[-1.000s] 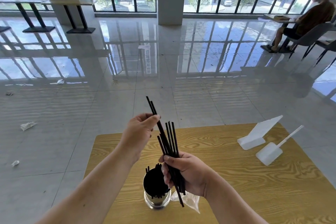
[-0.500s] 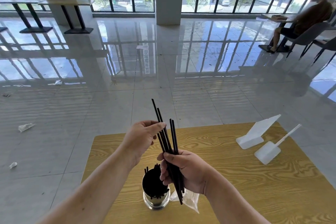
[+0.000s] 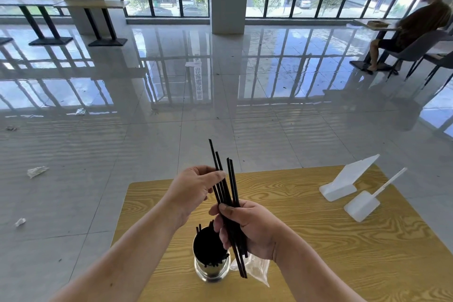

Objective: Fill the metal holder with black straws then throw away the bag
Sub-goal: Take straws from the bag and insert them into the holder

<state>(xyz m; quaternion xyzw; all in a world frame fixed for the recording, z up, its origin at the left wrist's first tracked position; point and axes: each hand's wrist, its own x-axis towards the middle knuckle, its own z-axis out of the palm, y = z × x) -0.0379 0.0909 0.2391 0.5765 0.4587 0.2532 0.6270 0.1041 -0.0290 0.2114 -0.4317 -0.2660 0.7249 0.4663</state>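
Straws, thin and black, pack the shiny cylindrical metal holder, which stands upright on the yellow wood-grain table directly below the right hand; their tips poke just above its rim. A crumpled clear plastic bag shows under the heel of that hand, just beside the holder on its right; whether the hand holds it or it lies on the table cannot be told. The right hand is curled round the middle of a loose bundle of black straws, thumb across the front. The bundle's long axis runs steeply, its lower ends passing beside the holder's rim toward the person, its upper ends fanned out and pointing up and away, leaning slightly left. Just above and left of the right hand, the left hand is nearly closed, thumb and fingertips pinching the upper part of the bundle. Well to the right of both hands, a slanted white plastic stand and a flat white plastic scoop with a thin handle lie near the table's far corner. Beyond the hands, on the glossy grey tiled floor, a column of characters is too faint to read, and scraps of crumpled paper lie far to the left. Farthest off, right of the hands, a person sits on a chair by the windows.
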